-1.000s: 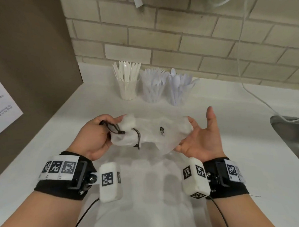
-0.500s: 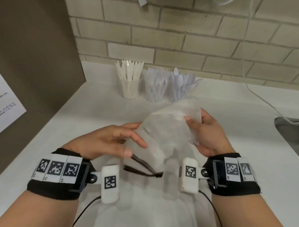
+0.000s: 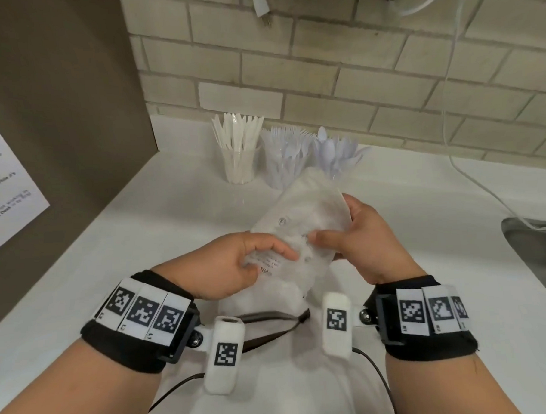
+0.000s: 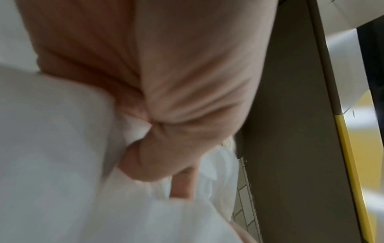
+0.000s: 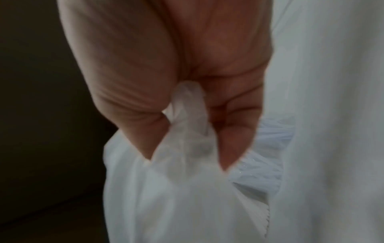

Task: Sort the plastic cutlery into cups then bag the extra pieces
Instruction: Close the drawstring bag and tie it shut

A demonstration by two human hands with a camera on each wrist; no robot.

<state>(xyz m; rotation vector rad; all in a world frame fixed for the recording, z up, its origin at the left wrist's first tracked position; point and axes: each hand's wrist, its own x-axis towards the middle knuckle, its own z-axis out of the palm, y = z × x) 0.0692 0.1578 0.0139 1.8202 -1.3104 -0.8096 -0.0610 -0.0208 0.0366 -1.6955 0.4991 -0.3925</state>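
Both hands hold the translucent plastic bag (image 3: 300,224) above the white counter (image 3: 135,244): left hand (image 3: 236,264) pinches its near end, fingers curled into the film, while right hand (image 3: 365,234) grips its right edge, a fold of film caught between thumb and fingers. Bag's long axis runs from the left hand up and away, far end tilted toward the cups. Beyond it stand cup of knives (image 3: 239,152), cup of forks (image 3: 286,157), cup of spoons (image 3: 336,154); which end opens, cannot tell.
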